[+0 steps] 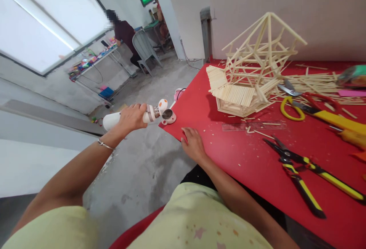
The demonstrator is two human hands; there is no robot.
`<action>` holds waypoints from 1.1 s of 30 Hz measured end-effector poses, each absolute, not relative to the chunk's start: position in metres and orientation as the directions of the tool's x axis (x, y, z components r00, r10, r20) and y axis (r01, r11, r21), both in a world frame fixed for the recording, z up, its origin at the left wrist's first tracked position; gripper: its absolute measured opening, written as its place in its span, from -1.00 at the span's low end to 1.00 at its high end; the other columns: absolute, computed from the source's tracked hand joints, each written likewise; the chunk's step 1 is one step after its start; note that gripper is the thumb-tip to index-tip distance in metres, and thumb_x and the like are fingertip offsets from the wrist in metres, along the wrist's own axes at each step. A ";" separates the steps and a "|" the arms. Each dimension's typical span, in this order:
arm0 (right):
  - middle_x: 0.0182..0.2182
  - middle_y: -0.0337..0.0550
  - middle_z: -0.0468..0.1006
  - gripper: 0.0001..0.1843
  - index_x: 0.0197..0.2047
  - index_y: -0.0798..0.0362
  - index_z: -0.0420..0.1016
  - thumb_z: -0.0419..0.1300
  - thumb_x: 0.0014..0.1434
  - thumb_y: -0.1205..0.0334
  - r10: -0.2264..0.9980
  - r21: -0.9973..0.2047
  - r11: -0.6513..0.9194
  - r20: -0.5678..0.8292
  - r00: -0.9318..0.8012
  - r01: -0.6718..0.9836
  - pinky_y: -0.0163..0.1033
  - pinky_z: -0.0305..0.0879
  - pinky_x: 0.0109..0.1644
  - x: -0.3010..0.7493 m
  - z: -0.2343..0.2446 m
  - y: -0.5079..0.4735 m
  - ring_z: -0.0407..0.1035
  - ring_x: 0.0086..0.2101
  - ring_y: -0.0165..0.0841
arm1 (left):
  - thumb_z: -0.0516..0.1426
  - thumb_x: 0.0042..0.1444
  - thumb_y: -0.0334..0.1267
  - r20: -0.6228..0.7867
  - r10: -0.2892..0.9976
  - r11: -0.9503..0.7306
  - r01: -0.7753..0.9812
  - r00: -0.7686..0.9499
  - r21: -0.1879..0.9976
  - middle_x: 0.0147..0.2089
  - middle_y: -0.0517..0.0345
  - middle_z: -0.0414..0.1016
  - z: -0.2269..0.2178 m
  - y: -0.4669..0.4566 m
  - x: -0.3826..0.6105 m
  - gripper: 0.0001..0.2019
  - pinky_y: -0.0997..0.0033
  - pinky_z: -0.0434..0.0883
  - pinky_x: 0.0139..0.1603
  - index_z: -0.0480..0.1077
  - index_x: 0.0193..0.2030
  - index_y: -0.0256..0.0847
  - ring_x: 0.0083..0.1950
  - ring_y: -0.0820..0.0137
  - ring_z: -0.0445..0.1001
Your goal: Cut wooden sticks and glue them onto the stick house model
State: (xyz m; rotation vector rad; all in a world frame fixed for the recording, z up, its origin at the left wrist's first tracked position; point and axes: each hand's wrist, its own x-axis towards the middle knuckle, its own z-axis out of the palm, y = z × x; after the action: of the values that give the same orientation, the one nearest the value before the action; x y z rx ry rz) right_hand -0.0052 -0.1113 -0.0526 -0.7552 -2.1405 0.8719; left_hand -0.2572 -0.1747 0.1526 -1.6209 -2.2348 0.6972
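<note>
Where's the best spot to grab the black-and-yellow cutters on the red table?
Take the handles, coming from the lower right of the picture, where their ends lie. They spread apart, so one grip could probably squeeze both together; the pointed blades face the upper left.

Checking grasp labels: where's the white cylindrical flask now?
Head view, left of centre: the flask is in the left hand, its neck pointing toward the small white cup at a corner of the red tabletop.
</note>
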 end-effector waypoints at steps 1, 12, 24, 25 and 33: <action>0.18 0.08 0.51 -0.48 0.31 0.10 0.43 0.10 0.31 0.29 0.715 -0.759 0.603 0.378 -0.588 0.246 0.05 0.28 0.34 -0.006 -0.054 -0.111 0.33 0.17 -0.13 | 0.29 -0.05 0.03 -0.043 0.943 0.259 0.809 -0.329 -0.528 0.02 -0.21 0.54 0.151 -0.176 -0.259 -0.30 0.11 0.37 -0.08 0.31 0.23 -0.16 0.05 -0.11 0.53; 0.19 0.03 0.55 -0.41 0.31 0.05 0.46 0.06 0.22 0.36 0.768 -0.823 0.529 0.360 -0.529 0.207 0.06 0.30 0.36 0.004 -0.003 -0.077 0.39 0.22 -0.16 | 0.29 -0.08 0.15 0.042 0.911 0.409 0.887 -0.410 -0.215 0.04 -0.11 0.58 0.108 -0.181 -0.280 -0.29 0.16 0.40 -0.19 0.31 0.18 -0.12 0.01 -0.05 0.58; 0.34 -0.05 0.43 -0.48 0.37 0.15 0.36 0.04 0.48 0.05 -0.047 -0.099 0.987 0.581 -0.812 -0.128 0.14 -0.12 0.55 -0.112 0.165 -0.096 0.13 0.43 -0.15 | 0.37 -0.10 0.14 0.182 0.861 0.447 0.877 -0.475 0.175 0.13 -0.10 0.57 0.062 -0.238 -0.281 -0.19 0.04 0.51 0.03 0.29 0.26 -0.14 0.13 -0.09 0.56; 0.31 -0.03 0.46 -0.44 0.37 0.14 0.37 0.05 0.48 -0.02 -0.114 -0.064 0.982 0.541 -0.834 -0.176 0.13 -0.08 0.54 -0.127 0.174 -0.104 0.18 0.40 -0.14 | 0.39 -0.12 0.11 0.211 0.874 0.407 0.896 -0.438 0.178 0.15 -0.13 0.56 0.059 -0.246 -0.278 -0.19 0.00 0.49 0.10 0.32 0.25 -0.16 0.17 -0.11 0.54; 0.35 0.14 0.39 -0.24 0.46 0.08 0.27 -0.08 0.46 -0.28 -0.021 -0.447 0.869 0.396 -0.918 -0.213 0.16 0.11 0.44 -0.153 0.132 -0.158 0.18 0.39 -0.07 | 0.44 -0.20 -0.07 0.278 0.757 0.332 0.715 -0.591 0.616 0.07 0.00 0.58 0.027 -0.322 -0.259 -0.24 0.07 0.56 -0.02 0.35 0.18 -0.15 0.00 0.07 0.60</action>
State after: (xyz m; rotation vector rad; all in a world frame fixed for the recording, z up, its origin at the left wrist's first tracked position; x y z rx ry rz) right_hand -0.1530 -0.1582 0.1316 0.1738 -2.6577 0.6968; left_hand -0.2589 -0.3223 0.0273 -1.4443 -2.6107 -1.1569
